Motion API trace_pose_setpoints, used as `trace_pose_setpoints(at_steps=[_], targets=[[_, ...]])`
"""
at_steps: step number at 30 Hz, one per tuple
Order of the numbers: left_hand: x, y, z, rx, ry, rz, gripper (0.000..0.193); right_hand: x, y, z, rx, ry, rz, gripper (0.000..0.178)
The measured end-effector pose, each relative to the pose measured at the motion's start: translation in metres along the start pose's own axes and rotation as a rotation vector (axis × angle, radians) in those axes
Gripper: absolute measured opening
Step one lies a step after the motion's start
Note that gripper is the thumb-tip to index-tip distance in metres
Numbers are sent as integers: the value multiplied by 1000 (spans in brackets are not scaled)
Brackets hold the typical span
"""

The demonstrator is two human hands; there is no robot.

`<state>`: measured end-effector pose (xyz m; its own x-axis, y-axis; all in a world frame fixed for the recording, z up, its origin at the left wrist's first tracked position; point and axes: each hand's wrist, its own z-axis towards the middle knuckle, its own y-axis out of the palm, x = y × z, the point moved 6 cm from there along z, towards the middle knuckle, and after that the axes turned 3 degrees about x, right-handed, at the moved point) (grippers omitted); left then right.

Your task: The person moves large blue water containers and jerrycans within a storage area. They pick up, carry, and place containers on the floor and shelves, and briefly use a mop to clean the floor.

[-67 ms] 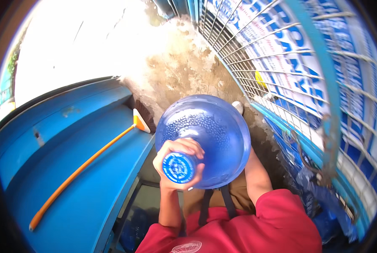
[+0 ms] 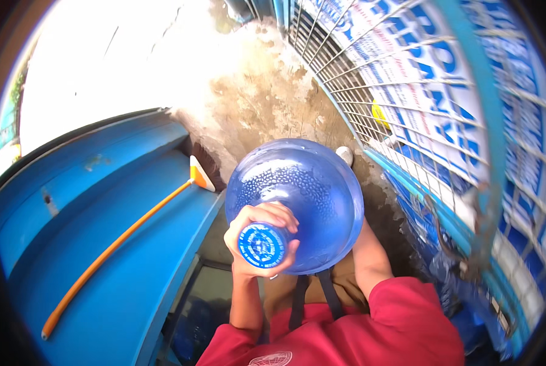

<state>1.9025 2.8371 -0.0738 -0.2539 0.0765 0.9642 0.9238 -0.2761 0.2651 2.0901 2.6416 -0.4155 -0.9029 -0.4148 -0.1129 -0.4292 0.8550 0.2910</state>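
A large, clear blue water jug [image 2: 321,201] is in front of my body, its neck tilted toward me and droplets showing on its shoulder. My left hand [image 2: 241,224] is closed around the neck, just below the blue printed cap [image 2: 262,245]. The right forearm [image 2: 370,256] reaches forward along the jug's right side. My right hand is hidden behind the jug, so its fingers do not show.
On the left, a blue metal ledge [image 2: 132,244] holds an orange-handled squeegee [image 2: 117,247]. A blue-framed wire grille [image 2: 401,82] with printed sheets stands on the right. Stained concrete floor [image 2: 273,91] stretches ahead; blue plastic lies low at right.
The jug's neck and my left hand have shifted very slightly to the right. The grip looks the same, and the surroundings shift a little with the view.
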Motion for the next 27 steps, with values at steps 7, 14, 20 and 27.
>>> trace_pose_setpoints(at_steps=[7, 14, 20, 27], targets=[[-142, -31, 4, 140, -60, 71, 35, -7, -28, 116, 73, -10, -3, 45], [-247, -69, 17, 228, -74, 62, 38, -34, -38, 219, 90, -111, -18, 45], [-297, -70, 46, 84, 40, 63, 40, -55, -31, 281, 105, -183, -26, 44], [-322, -67, 52, 141, 99, 121, 43, -66, -32, 314, 153, -246, -95, 44]])
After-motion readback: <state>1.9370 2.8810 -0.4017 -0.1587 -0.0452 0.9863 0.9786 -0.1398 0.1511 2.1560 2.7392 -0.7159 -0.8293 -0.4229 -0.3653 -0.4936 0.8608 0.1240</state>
